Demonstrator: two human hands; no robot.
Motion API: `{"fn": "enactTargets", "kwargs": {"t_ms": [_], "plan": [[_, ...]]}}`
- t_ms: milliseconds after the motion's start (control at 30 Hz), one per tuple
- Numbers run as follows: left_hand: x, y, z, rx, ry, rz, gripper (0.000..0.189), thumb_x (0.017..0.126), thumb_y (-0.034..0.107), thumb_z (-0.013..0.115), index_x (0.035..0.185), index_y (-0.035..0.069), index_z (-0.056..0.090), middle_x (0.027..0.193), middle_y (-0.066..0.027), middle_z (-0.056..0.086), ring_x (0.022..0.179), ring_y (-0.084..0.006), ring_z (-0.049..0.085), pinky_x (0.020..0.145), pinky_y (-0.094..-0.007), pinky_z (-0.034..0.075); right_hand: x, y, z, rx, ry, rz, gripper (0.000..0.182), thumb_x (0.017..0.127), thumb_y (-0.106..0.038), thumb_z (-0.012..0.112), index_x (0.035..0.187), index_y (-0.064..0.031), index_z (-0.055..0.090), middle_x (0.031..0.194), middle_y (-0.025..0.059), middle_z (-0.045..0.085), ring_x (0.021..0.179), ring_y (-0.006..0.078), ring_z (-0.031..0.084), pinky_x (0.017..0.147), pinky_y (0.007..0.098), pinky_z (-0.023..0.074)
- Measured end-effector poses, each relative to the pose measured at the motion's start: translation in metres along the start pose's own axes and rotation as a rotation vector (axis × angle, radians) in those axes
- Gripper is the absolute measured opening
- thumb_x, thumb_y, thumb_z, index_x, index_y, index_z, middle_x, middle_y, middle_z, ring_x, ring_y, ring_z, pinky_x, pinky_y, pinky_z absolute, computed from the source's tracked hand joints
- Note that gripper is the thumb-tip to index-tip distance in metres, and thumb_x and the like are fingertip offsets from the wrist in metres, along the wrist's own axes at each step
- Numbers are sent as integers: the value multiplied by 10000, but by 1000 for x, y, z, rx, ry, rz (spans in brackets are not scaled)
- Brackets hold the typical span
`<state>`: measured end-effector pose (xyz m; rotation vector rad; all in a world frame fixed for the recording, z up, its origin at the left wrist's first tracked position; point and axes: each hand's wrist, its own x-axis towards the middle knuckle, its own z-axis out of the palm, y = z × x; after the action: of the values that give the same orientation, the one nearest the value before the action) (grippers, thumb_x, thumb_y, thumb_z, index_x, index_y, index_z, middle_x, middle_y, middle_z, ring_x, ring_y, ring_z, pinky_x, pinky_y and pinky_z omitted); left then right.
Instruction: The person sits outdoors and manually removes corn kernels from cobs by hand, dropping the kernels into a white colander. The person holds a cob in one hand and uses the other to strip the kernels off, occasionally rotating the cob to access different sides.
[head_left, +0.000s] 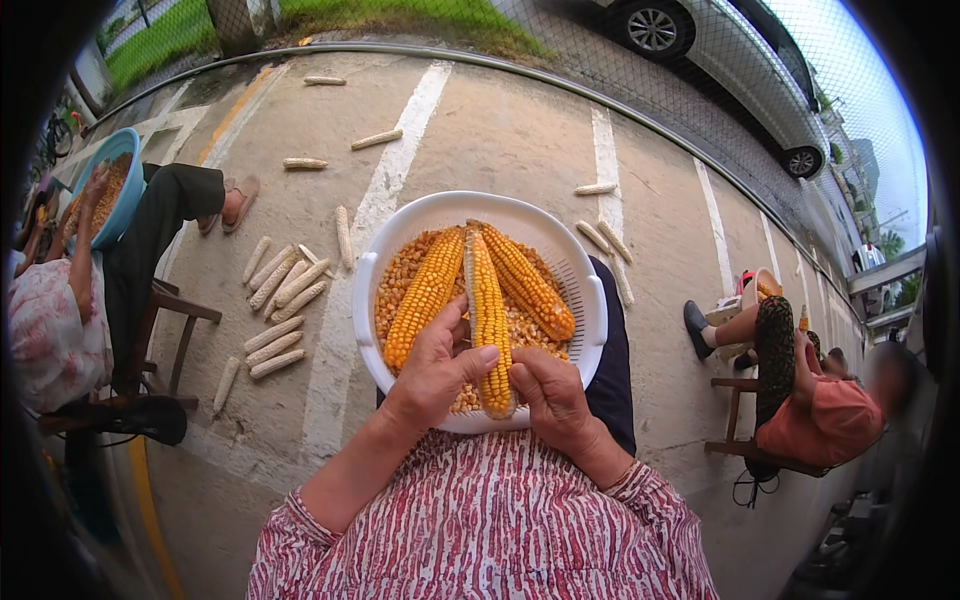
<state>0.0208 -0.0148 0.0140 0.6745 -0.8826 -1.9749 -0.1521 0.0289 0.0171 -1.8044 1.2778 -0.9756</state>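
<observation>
My left hand (442, 364) is wrapped around an ear of dried yellow corn (489, 322), its thumb lying across the kernels. Along the ear's left side runs a pale strip that looks bare of kernels. My right hand (553, 390) has its curled fingers against the ear's lower right side; what its fingertips hold is hidden. Beneath is a white plastic basket (365, 300) with slotted sides, on my lap. Loose corn kernels (409, 274) fill its bottom. Two more ears lie on them, one left ear (427, 296) and one right ear (529, 281), both covered in kernels.
Bare corncobs (289, 281) lie in a pile on the concrete at left, with more cobs (615, 240) at right. One person (60, 315) sits at left with a blue basin (131, 191); another person (817, 416) sits at right. A wire fence (420, 51) crosses ahead, a car (742, 67) beyond.
</observation>
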Motion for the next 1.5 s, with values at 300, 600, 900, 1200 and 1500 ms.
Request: {"fn": "enactTargets", "kwargs": {"t_ms": [300, 600, 900, 1200, 1500], "plan": [[0, -1, -1, -63, 20, -24, 606, 878, 19, 545, 1413, -36, 265, 1241, -111, 523, 1064, -145, 552, 905, -265, 469, -1, 1, 2, 211, 53, 132, 160, 943, -114, 539, 996, 33, 576, 768, 59, 577, 647, 133, 536, 587, 266, 436], [0, -2, 0, -109, -3, -6, 602, 882, 25, 556, 1413, -28, 275, 1229, -101, 534, 1041, -125, 566, 861, -243, 493, 0, -5, 1, 332, 54, 227, 152, 936, -118, 557, 987, 23, 583, 778, 20, 573, 679, 77, 517, 618, 220, 429], [0, -8, 0, -141, 3, 2, 605, 889, 19, 546, 1416, -31, 255, 1248, -114, 519, 1067, -150, 564, 895, -269, 498, -3, -1, -1, 223, 63, 198, 150, 938, -93, 539, 993, 33, 600, 743, 26, 561, 638, 79, 498, 579, 226, 416], [0, -8, -1, -222, -7, -12, 615, 885, 15, 531, 1426, -23, 242, 1276, -120, 510, 1113, -178, 551, 942, -298, 473, -1, -7, 0, 368, 154, 339, 141, 947, -92, 528, 1015, -1, 611, 733, -12, 551, 626, 41, 471, 560, 190, 398], [3, -8, -1, -289, 14, -5, 651, 809, -46, 507, 1415, -3, 273, 1264, -115, 520, 1123, -196, 558, 946, -321, 477, 0, 4, -2, 291, 264, 190, 125, 923, -26, 533, 1020, 5, 604, 848, 10, 585, 725, 50, 510, 656, 185, 433]]}}
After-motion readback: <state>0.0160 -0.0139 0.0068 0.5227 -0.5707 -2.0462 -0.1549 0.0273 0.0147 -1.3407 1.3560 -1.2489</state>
